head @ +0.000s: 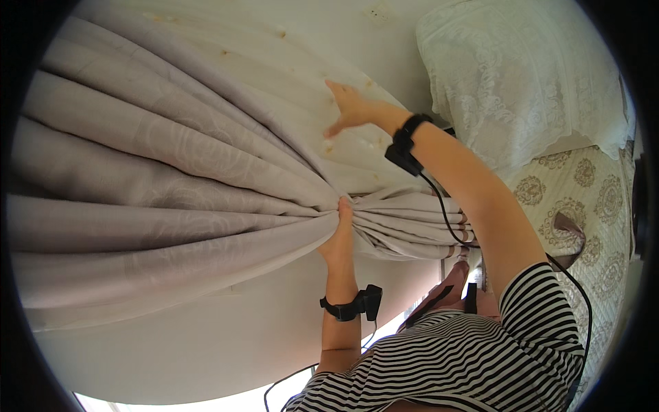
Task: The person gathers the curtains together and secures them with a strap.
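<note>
A long grey-beige curtain (206,180) with a faint rose pattern spreads across the left side in deep folds. My left hand (344,213) grips it in a tight bunch, its thumb showing and most of its fingers hidden behind the cloth. Past that pinch, the gathered lower end of the curtain fans out to a hem with brown bands. My right hand (352,105) is slightly blurred, fingers spread and holding nothing. It is over a pale, thin cloth (273,67) with yellowish specks; whether it touches the cloth I cannot tell.
A white lace cover (484,77) drapes at the upper right, above a quilted bedspread (612,247) with brown medallions. Black bands (406,144) on both wrists trail cables. A wall socket (378,14) is at the top; bright light enters along the bottom.
</note>
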Motion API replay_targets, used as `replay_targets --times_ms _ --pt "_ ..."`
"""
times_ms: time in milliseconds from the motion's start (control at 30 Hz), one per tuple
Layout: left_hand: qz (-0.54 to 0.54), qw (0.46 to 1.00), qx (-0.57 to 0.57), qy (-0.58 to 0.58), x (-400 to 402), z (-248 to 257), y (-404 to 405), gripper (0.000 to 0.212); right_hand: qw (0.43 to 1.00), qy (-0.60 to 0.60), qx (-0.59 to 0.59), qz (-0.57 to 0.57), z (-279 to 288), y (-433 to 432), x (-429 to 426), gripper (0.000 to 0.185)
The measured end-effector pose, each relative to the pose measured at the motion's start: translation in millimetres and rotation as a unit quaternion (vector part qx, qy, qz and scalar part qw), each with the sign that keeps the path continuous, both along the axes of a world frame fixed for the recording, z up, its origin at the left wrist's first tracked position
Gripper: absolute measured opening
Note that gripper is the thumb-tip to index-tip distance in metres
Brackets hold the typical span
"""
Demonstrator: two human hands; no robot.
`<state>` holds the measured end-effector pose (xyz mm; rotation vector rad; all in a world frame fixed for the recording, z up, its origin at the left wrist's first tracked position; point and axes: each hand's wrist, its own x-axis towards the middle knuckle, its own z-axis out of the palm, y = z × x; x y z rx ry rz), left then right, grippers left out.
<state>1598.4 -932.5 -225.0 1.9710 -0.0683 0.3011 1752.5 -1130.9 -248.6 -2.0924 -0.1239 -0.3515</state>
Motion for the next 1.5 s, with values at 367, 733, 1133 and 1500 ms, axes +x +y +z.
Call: replay_targets --times_ms 367,733,1133,1500 --pt "-0.022 1.0 0.003 -0.003 -7.0 6.4 0.9 0.04 0.917 0.022 0.172 0.359 -0.8 29.6 -26.0 0.024" --pt "-0.028 0.998 -0.049 0.025 -17.1 13.6 -6.1 0.036 0.844 0.065 0.232 0.479 8.1 -12.2 -66.9 0.024" --pt "0.009 0.995 -0.072 0.066 -12.1 9.9 -5.2 0.062 0.937 -0.203 0.144 0.243 -24.1 26.5 8.0 0.038" --pt "-0.02 0.997 0.011 0.072 -17.0 6.1 3.7 0.027 0.856 0.226 0.337 0.321 -4.7 29.0 -86.7 0.029"
